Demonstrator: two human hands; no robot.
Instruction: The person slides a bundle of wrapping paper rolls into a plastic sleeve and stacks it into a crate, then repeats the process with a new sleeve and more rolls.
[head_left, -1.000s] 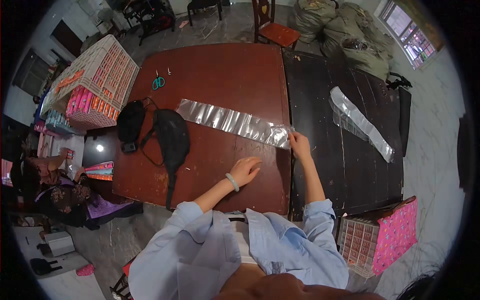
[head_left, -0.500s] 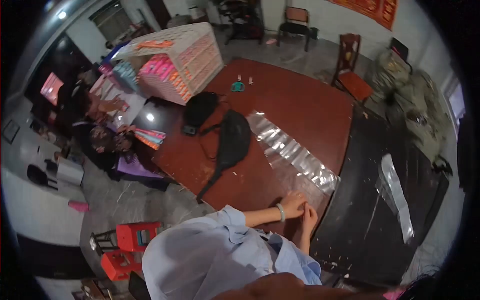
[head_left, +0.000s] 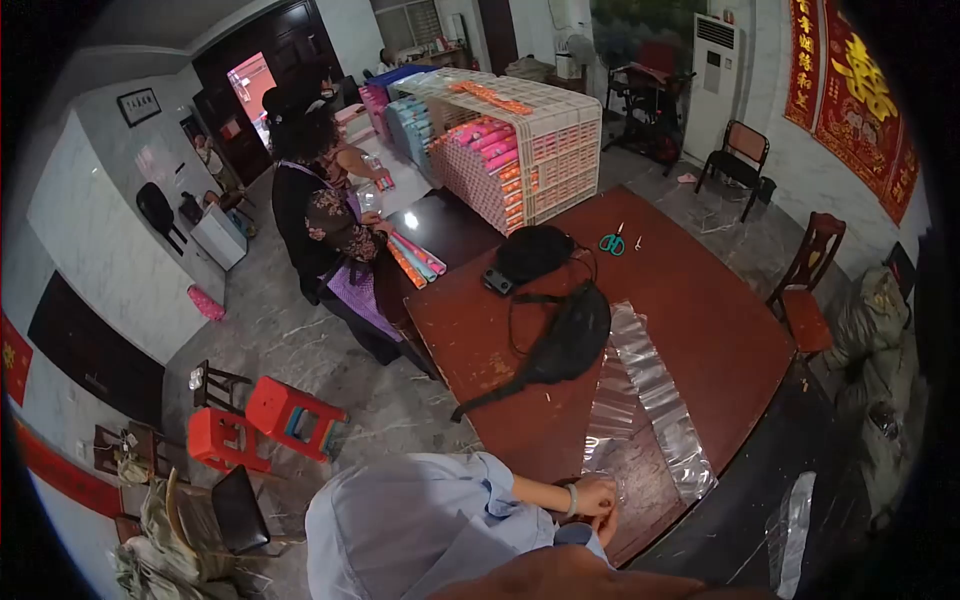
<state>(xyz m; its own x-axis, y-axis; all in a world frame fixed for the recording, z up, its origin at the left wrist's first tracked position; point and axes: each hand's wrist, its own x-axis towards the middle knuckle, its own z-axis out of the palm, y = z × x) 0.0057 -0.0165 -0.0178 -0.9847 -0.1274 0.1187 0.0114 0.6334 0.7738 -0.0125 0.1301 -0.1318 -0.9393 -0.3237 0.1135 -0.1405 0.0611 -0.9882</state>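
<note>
My left hand point(head_left: 597, 496), with a pale bangle at the wrist, is at the near edge of the red-brown table point(head_left: 690, 270). Its fingers are closed and bent inward. My right hand point(head_left: 606, 524) meets it from below, fingers pinched together. Whatever lies between the fingertips is too small to make out. Just beyond the hands, a clear plastic strip point(head_left: 612, 410) stretches away across the tabletop, its near end close to my left fingers. Beside it on the right lies a shinier clear plastic strip point(head_left: 660, 400).
A black waist bag point(head_left: 570, 340) and teal-handled scissors point(head_left: 612, 243) lie on the table. Farther off stands a plastic crate point(head_left: 560, 150) of colourful rolls. Another person point(head_left: 320, 220) works at the left. Red stools point(head_left: 290, 410) stand on the floor. More film point(head_left: 792, 535) lies at right.
My view has swung left and up, so the table appears farther right and lower. Both hands stay together at the table's near edge, fingers still closed.
</note>
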